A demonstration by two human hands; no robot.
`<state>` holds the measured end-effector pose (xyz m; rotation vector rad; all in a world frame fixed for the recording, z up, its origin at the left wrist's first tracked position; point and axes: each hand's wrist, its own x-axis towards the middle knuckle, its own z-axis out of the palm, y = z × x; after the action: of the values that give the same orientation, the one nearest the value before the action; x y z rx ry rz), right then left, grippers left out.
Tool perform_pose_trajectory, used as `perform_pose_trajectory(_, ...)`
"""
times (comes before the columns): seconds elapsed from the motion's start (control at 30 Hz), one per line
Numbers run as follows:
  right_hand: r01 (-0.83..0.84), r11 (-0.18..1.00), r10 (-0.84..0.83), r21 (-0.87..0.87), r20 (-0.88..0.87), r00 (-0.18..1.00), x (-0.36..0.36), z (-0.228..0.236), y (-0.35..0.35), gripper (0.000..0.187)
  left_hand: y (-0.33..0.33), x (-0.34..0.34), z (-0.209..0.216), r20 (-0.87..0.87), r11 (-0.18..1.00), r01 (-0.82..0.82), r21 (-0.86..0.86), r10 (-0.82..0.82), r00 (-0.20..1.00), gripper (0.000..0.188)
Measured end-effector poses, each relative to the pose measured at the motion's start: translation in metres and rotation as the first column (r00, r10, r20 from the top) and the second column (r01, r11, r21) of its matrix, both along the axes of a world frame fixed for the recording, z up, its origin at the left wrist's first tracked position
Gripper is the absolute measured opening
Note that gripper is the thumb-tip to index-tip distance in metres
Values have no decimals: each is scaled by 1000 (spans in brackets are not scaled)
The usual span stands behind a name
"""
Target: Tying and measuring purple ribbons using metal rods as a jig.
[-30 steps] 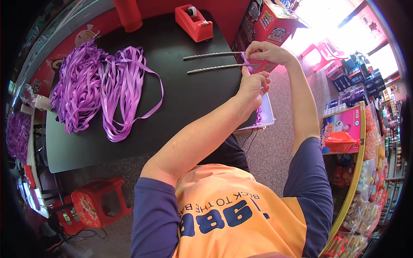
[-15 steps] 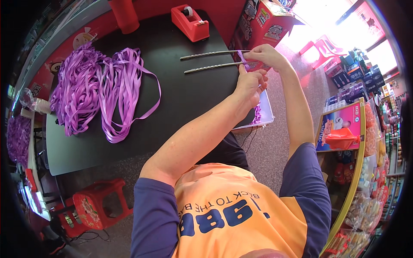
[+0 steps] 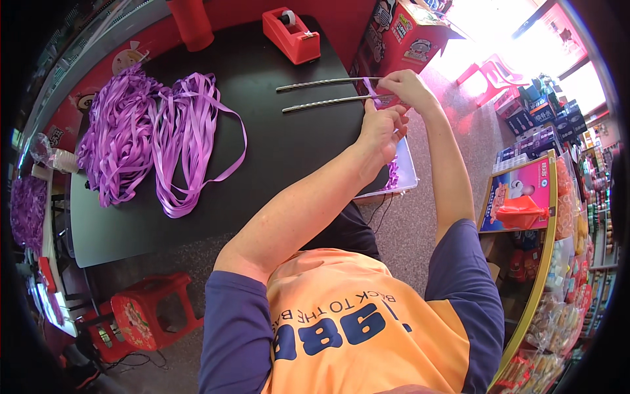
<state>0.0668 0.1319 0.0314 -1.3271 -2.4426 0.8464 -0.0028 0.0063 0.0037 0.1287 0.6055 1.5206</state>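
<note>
Two twisted metal rods reach over the table's right end, side by side with a gap. A purple ribbon is looped across both near my hands. Just below the lower rod, my left hand has its thumb raised against the ribbon and its other fingers curled; what lies inside them is hidden. My right hand is on the ribbon's right side, fingertips pinched together at it. Under my left hand, a white tray holding small purple ribbon pieces is partly hidden.
Two heaps of purple ribbon lie on the dark table. A red tape dispenser sits at the table's far edge, left of a red carton. Red stools stand at lower left; a goods-filled display case is on the right.
My right fingertips have shifted slightly right, showing more of the ribbon between the rods. My left hand stays nearly still with its thumb at the ribbon.
</note>
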Motion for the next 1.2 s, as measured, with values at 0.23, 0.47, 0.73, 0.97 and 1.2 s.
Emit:
perform_pose_trajectory(0.23,23,936,-99,-351,-200,975,-10,-12,-3,27,2,1,0,-29,999,-20,28,21,999,64)
perform_pose_trajectory(0.47,-71,829,-126,-555,-309,943,-6,-22,5,25,-3,2,9,6,996,93,1,-93,996,30)
perform_pose_trajectory(0.73,-27,994,50,107,-218,975,-7,16,13,34,-127,-47,65,-663,807,551,215,-294,689,50)
perform_pose_trajectory(0.97,-427,722,322,-545,-282,904,-31,-1,49,25,-174,-108,25,-912,913,327,243,330,-244,40)
perform_pose_trajectory(1.2,-424,625,381,-655,-217,899,-35,-2,64,15,-177,-116,25,-959,970,146,196,221,-179,34)
